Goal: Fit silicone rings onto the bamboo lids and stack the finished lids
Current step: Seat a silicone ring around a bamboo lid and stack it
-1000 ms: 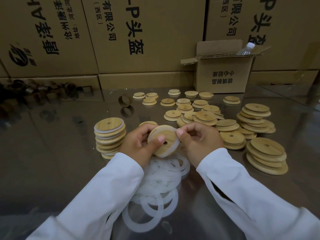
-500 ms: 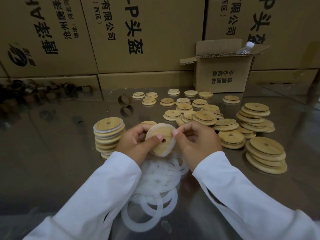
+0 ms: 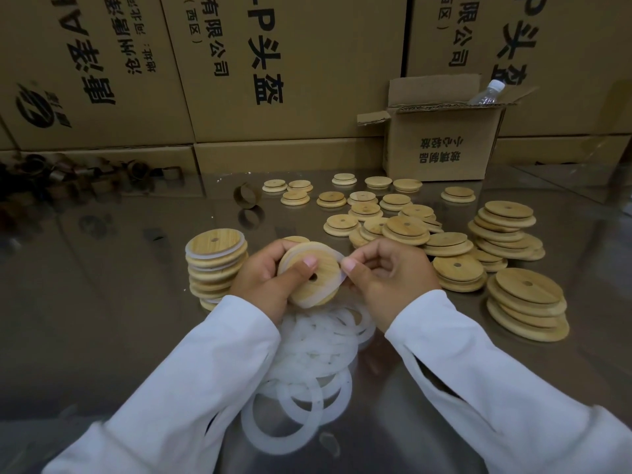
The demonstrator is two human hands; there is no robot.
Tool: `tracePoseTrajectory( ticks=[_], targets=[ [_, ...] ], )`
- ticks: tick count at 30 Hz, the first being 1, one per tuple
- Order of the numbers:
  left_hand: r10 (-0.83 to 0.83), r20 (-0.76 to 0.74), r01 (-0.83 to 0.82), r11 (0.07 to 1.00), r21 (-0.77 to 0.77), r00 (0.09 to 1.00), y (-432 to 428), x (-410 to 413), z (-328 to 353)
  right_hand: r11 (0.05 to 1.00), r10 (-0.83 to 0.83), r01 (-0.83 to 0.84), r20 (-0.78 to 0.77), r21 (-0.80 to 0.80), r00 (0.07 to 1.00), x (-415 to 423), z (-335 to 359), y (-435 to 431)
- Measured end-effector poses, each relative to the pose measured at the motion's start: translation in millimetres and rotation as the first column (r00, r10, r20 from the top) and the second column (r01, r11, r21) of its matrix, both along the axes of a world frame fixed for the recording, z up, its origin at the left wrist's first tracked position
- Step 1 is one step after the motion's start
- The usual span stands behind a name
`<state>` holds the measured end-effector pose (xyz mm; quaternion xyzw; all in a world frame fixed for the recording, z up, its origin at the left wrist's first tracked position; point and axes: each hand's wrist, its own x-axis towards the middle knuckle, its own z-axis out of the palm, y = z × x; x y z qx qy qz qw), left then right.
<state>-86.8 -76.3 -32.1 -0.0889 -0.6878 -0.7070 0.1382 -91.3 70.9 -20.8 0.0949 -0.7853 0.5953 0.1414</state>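
Now the left hand (image 3: 263, 280) holds the bamboo lid (image 3: 321, 285) tilted above the surface (image 3: 102, 319), its fingers (image 3: 273, 247) curled round the rim and its thumb on the face beside the hole. The right hand (image 3: 388, 278) pinches the silicone ring (image 3: 339, 260) at the lid's right edge. Finished lids (image 3: 215, 265) are stacked just left of the lid, loose rings (image 3: 314, 354) lie beneath it, and bare lids (image 3: 455, 244) spread to its right.

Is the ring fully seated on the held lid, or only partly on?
Partly on. The ring hugs the lid at top and bottom, but the right hand pinches it away from the rim.
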Motion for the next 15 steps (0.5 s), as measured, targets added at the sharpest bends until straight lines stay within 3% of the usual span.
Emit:
tracePoseTrajectory(
  ticks=[15],
  targets=[
    [0.011,0.006,-0.012,0.990,0.143,1.000,0.7,0.1,0.8,1.000,-0.017,0.015,-0.045,-0.028,0.999,7.6,-1.1,-4.7]
  ],
)
